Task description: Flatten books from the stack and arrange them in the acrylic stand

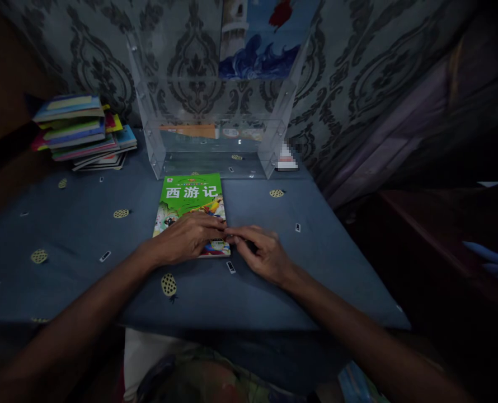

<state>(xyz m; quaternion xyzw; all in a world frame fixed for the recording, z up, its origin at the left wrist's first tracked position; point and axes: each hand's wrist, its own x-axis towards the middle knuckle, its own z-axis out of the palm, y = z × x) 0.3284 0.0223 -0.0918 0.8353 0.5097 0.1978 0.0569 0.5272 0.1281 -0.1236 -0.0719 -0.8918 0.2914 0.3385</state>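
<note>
A green picture book with white Chinese characters and a cartoon scene on its cover lies on the blue tablecloth. My left hand rests flat over the lower half of the cover, its fingers stretched to the right and hiding part of the picture. At the book's right edge, my right hand is closed, with thumb and fingertips pinching the edge close to the left fingertips. The exact grip under those fingertips is partly hidden.
Behind the book stands a clear acrylic rack, with an orange item visible through it. An uneven stack of books sits at the back left. A small blurred white item is right of the rack. The table's front edge runs below my wrists.
</note>
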